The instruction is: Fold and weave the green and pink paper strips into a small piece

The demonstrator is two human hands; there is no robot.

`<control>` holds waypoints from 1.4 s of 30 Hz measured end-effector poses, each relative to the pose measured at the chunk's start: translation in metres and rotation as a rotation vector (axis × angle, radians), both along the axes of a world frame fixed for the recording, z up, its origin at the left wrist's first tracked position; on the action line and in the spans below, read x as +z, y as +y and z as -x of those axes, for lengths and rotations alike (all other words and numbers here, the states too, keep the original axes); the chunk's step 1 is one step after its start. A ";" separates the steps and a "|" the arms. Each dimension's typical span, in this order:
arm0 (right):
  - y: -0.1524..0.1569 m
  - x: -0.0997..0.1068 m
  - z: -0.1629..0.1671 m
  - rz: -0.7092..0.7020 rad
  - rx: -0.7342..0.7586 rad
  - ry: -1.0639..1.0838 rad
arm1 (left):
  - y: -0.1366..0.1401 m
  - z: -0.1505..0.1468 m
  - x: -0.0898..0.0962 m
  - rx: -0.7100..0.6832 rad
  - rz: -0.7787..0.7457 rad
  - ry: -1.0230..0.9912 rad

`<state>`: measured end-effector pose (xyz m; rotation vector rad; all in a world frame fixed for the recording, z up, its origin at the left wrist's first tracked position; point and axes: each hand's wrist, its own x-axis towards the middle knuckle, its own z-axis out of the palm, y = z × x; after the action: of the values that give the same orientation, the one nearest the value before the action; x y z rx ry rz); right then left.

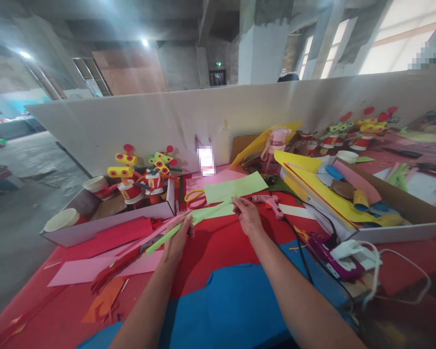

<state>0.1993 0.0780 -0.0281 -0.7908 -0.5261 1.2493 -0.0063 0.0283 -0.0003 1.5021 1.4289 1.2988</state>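
Observation:
A narrow light green paper strip (pixel 215 210) runs slantwise between my two hands above the table. My left hand (pixel 179 235) is closed round its lower part, and the near end sticks out past the fingers. My right hand (pixel 247 216) pinches the far end between thumb and fingertips. Just beyond lies a wider light green paper sheet (pixel 236 188), with another pale green piece under the strip. Scissors with yellow handles (pixel 195 198) rest left of that sheet. A pink glue gun (pixel 271 203) lies to the right of my right hand.
At left, a box (pixel 116 223) holds paper-cup figures (pixel 131 190) and cups. At right, another box (pixel 396 233) contains coloured scraps. A purple power strip (pixel 334 254) with cables lies near my right forearm. Blue material (pixel 228 305) covers the front. A white partition (pixel 148 118) stands behind.

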 end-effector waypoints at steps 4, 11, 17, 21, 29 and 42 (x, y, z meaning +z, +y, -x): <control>0.000 0.000 0.000 -0.005 -0.014 -0.012 | 0.001 0.000 -0.002 0.000 0.003 -0.036; 0.001 -0.003 -0.001 -0.030 -0.003 0.067 | 0.001 -0.001 -0.003 -0.012 -0.015 -0.058; 0.002 -0.004 -0.002 -0.009 -0.011 0.071 | 0.003 0.003 -0.006 -0.018 -0.022 -0.029; 0.002 -0.005 -0.002 -0.005 0.000 0.070 | 0.004 0.006 -0.009 -0.011 -0.010 -0.033; 0.005 -0.004 -0.007 -0.009 -0.014 0.125 | 0.005 0.007 -0.009 -0.008 0.001 -0.075; -0.029 0.011 0.016 -0.189 0.720 -0.467 | -0.006 0.009 -0.003 -0.510 0.194 -0.076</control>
<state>0.1836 0.0491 -0.0168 -0.7558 -1.3759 1.6354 -0.0152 0.0219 -0.0030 1.5336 0.9987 0.8682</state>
